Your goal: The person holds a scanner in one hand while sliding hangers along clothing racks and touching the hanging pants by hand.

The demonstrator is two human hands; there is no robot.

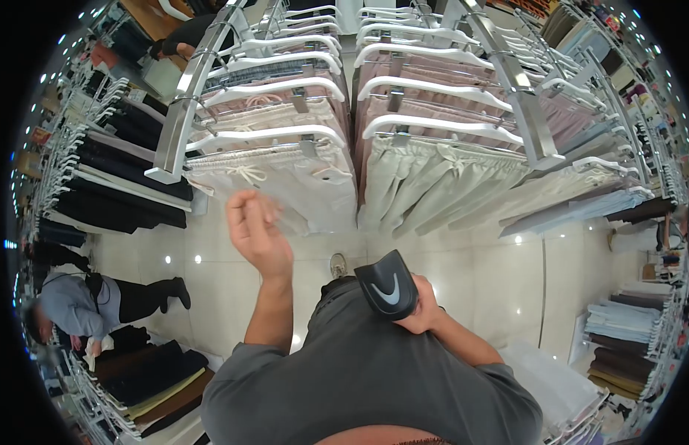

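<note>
A person in a dark grey shirt (pixel 366 371) stood before two loaded clothing rails, a black handheld device (pixel 386 285) in the right hand (pixel 424 305).

The right hand's fingers were wrapped around the device, held in front of the body; the left hand (pixel 257 230), blurred, was raised with fingers loosely curled just before the off-white drawstring trousers (pixel 318 189), and whether it touched or gripped them could not be told. Those trousers hung foremost on the left rail (pixel 174 137), clipped to a white hanger (pixel 274 136), with pink and blue garments behind. The right rail (pixel 524 89) carried pale green trousers (pixel 441 185) in front of pink ones. At far left, a rack held mostly dark garments (pixel 129 167), near another person (pixel 74 304) in a blue-grey top.
</note>
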